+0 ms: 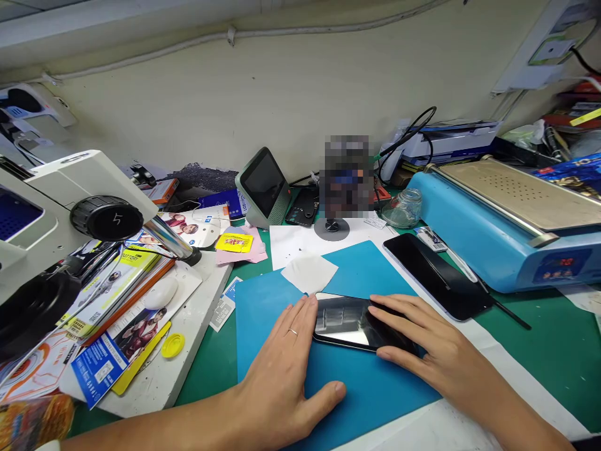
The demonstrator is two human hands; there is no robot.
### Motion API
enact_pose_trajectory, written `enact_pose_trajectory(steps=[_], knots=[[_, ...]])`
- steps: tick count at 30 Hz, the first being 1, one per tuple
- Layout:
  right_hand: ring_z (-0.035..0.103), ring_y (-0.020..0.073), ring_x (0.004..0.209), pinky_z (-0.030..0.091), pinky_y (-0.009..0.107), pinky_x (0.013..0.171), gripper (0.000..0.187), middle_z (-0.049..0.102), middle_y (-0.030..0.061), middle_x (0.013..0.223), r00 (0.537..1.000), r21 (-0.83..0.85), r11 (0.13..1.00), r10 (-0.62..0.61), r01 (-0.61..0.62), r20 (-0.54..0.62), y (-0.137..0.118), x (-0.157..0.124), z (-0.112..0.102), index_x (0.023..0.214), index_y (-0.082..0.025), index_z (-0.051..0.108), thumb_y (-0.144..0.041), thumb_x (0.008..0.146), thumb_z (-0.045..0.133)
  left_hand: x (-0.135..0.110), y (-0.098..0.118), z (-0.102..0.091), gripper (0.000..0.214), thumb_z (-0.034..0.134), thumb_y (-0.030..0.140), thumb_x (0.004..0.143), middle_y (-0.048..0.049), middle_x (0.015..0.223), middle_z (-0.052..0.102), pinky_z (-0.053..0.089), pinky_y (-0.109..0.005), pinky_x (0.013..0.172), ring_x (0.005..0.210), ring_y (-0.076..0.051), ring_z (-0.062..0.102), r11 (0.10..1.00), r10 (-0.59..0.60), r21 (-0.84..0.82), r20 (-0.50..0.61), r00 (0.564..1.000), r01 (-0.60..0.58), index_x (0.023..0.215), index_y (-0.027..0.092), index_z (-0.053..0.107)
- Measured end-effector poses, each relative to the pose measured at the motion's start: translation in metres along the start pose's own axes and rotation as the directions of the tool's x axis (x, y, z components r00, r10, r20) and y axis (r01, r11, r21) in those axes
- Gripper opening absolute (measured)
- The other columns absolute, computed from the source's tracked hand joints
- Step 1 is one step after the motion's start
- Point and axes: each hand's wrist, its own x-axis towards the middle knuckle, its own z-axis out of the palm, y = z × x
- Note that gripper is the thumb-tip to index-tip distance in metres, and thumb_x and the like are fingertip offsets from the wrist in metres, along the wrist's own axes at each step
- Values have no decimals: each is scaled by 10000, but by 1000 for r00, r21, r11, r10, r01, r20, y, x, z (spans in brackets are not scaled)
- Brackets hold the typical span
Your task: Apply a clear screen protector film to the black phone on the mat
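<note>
A smartphone [347,321] with a glossy black screen lies face up on the blue mat [267,319]. My right hand [422,338] spans its right end, thumb at the near edge and fingers at the far edge and over the glass. Stretched out flat, my left hand [291,369] rests on the mat with its fingertips against the phone's left end and the thumb spread away. Just beyond the phone is a white square cloth or paper [310,273]. A second dark-screened phone [436,275] lies to the right of the mat.
A blue heating plate machine [488,250] stands at the right, with a thin pen-like tool [511,313] before it. On the left, a microscope stand [94,207] overhangs packets and a yellow cap [173,345]. At the back are a smart display [265,188] and glass jar [402,208].
</note>
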Motion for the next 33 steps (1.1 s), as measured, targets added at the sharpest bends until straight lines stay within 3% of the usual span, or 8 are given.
enact_pose_trajectory(steps=[9,17,33], knots=[[617,296,1248,581,453,971,504,647,86,1386,996,-70,995,68,-64,50,-3,3,1,1392,-271,606,-494,940,601,-1,0,-1,1024,634,441,964,-97,1693,79,234,-597,1235,1543,-351,132,1000,11,-8,-7,1000,-11,1609,269,-142],[621,291,1227,579,446,971,470,666,104,1341,999,-101,995,-28,24,-37,-4,2,3,1353,-242,630,-468,940,615,0,1,-2,1008,614,466,975,-89,1695,73,234,-596,1235,1548,-333,125,1000,-5,-3,10,1000,5,1605,274,-149],[609,296,1234,572,446,974,462,656,91,1368,999,-78,996,-50,49,-15,-5,3,2,1353,-262,641,-439,926,644,0,1,-3,992,610,487,971,-107,1693,87,230,-592,1239,1547,-344,121,999,-26,-22,20,999,26,1619,235,-97]])
